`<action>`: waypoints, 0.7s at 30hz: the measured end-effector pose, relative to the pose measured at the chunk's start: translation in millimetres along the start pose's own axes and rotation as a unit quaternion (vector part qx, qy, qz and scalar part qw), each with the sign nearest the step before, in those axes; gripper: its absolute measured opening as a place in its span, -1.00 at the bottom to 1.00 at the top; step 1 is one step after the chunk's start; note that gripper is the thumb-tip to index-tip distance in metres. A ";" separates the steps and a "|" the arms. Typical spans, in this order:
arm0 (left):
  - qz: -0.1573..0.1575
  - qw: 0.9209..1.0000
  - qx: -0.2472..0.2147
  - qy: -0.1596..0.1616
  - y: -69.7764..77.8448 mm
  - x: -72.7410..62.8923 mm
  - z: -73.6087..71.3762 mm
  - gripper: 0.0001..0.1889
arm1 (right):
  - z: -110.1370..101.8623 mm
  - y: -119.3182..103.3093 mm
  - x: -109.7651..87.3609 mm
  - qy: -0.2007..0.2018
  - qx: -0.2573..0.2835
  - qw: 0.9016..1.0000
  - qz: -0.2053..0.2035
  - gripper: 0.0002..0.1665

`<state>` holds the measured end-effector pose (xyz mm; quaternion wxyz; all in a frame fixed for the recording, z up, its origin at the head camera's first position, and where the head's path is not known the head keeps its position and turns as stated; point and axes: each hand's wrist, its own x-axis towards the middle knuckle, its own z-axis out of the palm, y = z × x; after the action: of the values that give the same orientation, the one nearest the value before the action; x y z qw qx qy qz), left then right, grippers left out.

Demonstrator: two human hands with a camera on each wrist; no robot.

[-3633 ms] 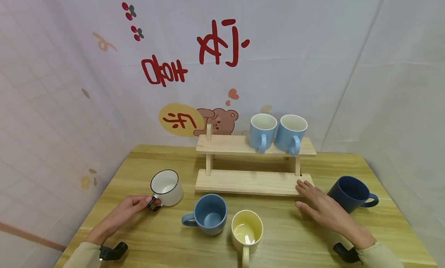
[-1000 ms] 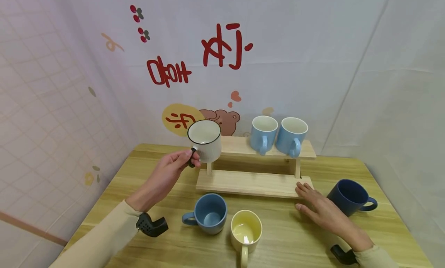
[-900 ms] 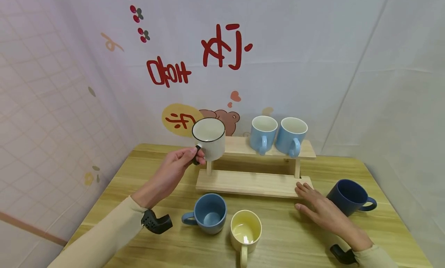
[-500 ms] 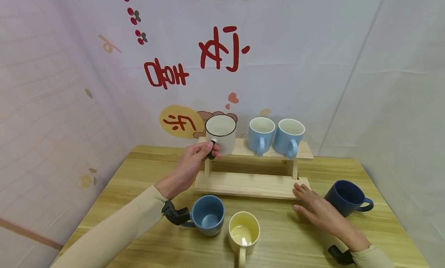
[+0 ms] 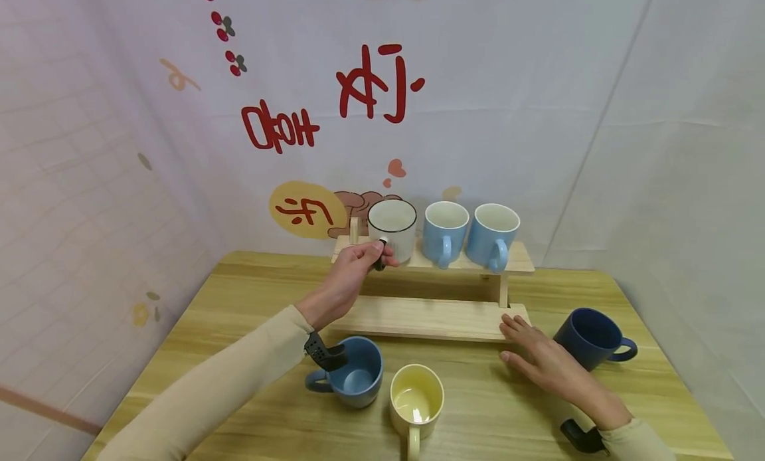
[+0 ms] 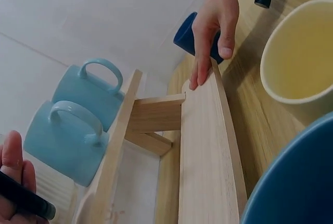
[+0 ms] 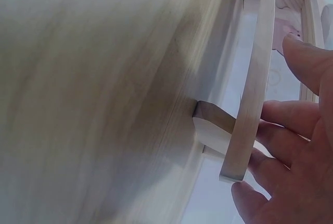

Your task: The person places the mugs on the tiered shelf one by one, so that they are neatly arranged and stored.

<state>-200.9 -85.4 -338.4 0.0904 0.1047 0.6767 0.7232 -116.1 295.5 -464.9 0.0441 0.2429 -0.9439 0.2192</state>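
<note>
My left hand pinches the black handle of a white enamel-style mug with a dark rim. The mug is upright at the upper tier of a wooden two-tier rack, left of two light blue mugs. In the left wrist view the black handle shows between my fingers, with the mug's body out of frame. My right hand rests its straight fingers on the right end of the rack's lower board; the right wrist view shows the fingers along that board's edge.
On the wooden table, a blue mug stands partly under my left wrist's camera. A yellow mug is beside it, handle toward me. A navy mug stands beyond my right hand. A printed curtain hangs behind the rack.
My left hand has lifted the white mug from the table's left side and carried it up and right to the upper tier, beside the light blue mugs. My right hand stays on the lower board.
</note>
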 end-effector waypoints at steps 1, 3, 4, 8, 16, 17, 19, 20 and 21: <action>0.001 1.000 -0.001 0.002 -1.6 1.8 1.1 -0.63 | 0.4 0.0 0.0 0.002 -0.002 1.000 -0.001 -0.33; 0.001 1.000 -0.004 0.006 -4.0 4.5 3.0 -0.63 | 0.8 -0.3 -0.1 0.003 -0.003 1.000 -0.001 -0.33; 0.002 1.000 -0.005 0.007 -5.3 6.1 3.8 -0.63 | 1.0 -0.4 -0.2 0.003 -0.003 1.000 -0.001 -0.33; -0.007 1.000 -0.013 0.012 -9.6 11.0 5.1 -0.63 | 1.2 -1.0 -0.3 -0.002 0.001 1.000 0.005 -0.32; 0.001 1.000 0.010 0.013 -15.6 17.3 5.0 -0.61 | 1.0 -1.1 0.3 -0.003 -0.002 1.000 0.008 -0.32; 0.003 1.000 0.018 0.011 -16.0 17.9 5.4 -0.60 | 1.2 -0.5 0.2 -0.003 -0.003 1.000 0.007 -0.32; 0.008 0.999 0.033 0.010 -16.5 18.9 6.0 -0.60 | 1.7 0.6 0.1 -0.002 -0.003 1.000 0.006 -0.32; 0.010 0.999 0.039 0.009 -17.0 19.7 6.2 -0.60 | 2.0 1.1 0.2 -0.002 -0.003 1.000 0.006 -0.32; 0.012 0.999 0.046 0.008 -17.3 20.6 6.4 -0.60 | 2.3 1.6 0.2 -0.003 -0.003 1.000 0.007 -0.32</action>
<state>-219.1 -72.5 -354.7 0.0714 0.1110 0.7084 0.6934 -117.0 295.7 -467.6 0.0402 0.2371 -0.9462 0.2163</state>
